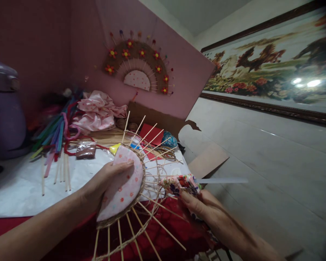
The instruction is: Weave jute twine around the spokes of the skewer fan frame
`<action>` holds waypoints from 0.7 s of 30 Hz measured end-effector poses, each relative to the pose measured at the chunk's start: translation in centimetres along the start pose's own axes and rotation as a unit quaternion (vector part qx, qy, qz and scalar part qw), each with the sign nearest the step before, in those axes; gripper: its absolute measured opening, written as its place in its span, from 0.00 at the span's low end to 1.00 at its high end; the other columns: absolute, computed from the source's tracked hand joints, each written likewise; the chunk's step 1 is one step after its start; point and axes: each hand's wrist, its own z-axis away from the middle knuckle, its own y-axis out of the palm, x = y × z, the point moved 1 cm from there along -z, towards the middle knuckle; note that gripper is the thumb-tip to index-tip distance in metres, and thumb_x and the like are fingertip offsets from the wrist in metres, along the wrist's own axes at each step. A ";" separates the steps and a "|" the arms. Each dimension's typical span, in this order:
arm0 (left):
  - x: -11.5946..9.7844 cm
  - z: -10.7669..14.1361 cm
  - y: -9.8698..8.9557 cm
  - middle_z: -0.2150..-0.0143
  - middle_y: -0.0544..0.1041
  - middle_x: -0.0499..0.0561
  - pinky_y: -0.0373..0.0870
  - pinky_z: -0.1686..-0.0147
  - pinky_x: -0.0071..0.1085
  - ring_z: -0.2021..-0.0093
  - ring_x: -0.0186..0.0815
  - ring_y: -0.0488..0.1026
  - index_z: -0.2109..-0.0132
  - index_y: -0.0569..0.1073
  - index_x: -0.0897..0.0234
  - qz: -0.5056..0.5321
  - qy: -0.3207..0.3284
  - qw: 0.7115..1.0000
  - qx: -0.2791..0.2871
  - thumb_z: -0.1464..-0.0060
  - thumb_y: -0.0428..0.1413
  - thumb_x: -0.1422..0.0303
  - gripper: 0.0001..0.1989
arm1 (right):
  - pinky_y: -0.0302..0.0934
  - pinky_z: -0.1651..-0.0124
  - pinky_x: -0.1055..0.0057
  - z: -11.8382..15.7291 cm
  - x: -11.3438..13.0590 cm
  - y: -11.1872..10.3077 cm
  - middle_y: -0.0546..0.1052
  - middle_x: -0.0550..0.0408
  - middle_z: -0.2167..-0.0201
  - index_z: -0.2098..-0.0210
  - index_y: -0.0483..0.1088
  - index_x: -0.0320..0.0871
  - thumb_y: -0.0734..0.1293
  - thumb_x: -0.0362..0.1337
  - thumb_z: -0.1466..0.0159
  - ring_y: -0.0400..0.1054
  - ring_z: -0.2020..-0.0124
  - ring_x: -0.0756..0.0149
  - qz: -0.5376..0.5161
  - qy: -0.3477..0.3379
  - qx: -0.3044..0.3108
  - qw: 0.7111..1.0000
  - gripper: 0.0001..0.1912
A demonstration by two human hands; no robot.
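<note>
The left hand (106, 180) grips a dotted half-round panel (127, 188) above the counter's (13, 197) front edge, thumb on its face, other fingers hidden behind. Wooden sticks (162, 226) fan from its curved side. The right hand's (202, 206) fingers are wrapped round a floral-covered glue gun (188, 184), its front end among the sticks; contact is unclear. A blue yarn ball (170, 139) sits near the counter's far right corner, pipe cleaners (60, 136) toward its left edge.
</note>
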 end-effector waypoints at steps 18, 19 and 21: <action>0.0 -0.1 0.0 0.77 0.76 0.53 0.69 0.78 0.31 0.77 0.40 0.74 0.66 0.73 0.67 -0.001 0.013 1.000 0.013 0.61 0.60 0.60 0.16 | 0.52 0.73 0.75 0.4 0.4 -0.1 0.60 0.59 0.76 0.75 0.60 0.42 0.58 0.54 0.41 0.53 0.75 0.72 0.008 0.017 -0.019 1.000 0.21; 0.0 0.0 0.0 0.76 0.77 0.53 0.69 0.78 0.31 0.77 0.40 0.74 0.66 0.72 0.67 -0.002 0.012 1.000 0.012 0.61 0.60 0.60 0.16 | 0.51 0.73 0.75 0.4 0.4 0.0 0.60 0.59 0.77 0.75 0.59 0.42 0.58 0.54 0.41 0.53 0.75 0.72 0.006 0.013 -0.013 1.000 0.21; -0.1 0.1 0.1 0.76 0.77 0.54 0.68 0.78 0.30 0.78 0.39 0.73 0.67 0.72 0.67 -0.005 0.011 1.000 0.008 0.60 0.60 0.60 0.16 | 0.50 0.75 0.75 0.3 0.4 0.1 0.59 0.60 0.78 0.76 0.59 0.42 0.57 0.54 0.41 0.52 0.77 0.73 -0.005 0.007 0.006 1.000 0.21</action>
